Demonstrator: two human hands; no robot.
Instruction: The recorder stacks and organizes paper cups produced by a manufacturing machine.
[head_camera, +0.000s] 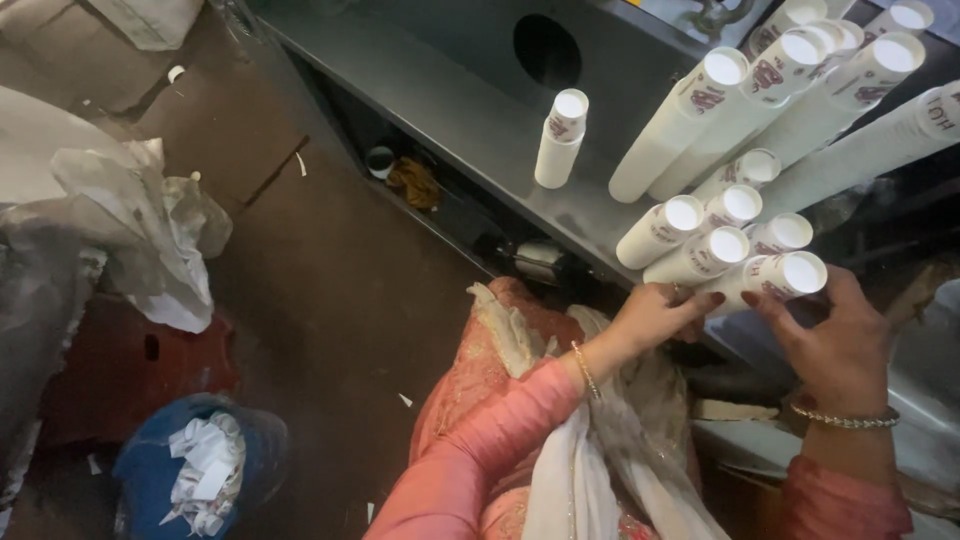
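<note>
From my remote seat, I see both hands closed in on the nearest stack of white paper cups (770, 278), which lies on its side at the grey machine table's (470, 120) near edge, long axis running from the open mouth at right down-left toward the left hand (655, 315). Left fingers curl under its low end; the right hand (835, 345), fingers spread, cups the mouth end. Neither is clearly nearer. Beyond, more short stacks (700, 235), then long leaning stacks (760, 100), and one short stack standing alone (560, 138).
</note>
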